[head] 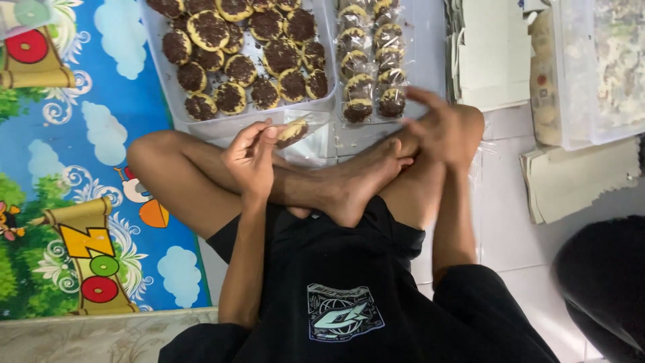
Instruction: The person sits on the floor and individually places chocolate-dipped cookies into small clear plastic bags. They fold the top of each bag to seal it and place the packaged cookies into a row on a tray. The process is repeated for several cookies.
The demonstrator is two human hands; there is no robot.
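I sit cross-legged on the floor. My left hand (pixel 252 158) pinches a round chocolate-topped cookie in a clear plastic sleeve (pixel 293 132), just in front of a clear tray (pixel 176 115) piled with several bare cookies (pixel 243 50). My right hand (pixel 437 124) is blurred, fingers spread, resting near my knee and close to two rows of wrapped cookies (pixel 373 67) lying on the floor. It holds nothing that I can see.
A colourful play mat (pixel 74 168) covers the floor at left. Flat folded cardboard boxes (pixel 487 54) lie at the top right, more cardboard pieces (pixel 578 178) at right. A clear plastic container (pixel 591 74) stands at the far right. A dark rounded shape (pixel 605 282) sits bottom right.
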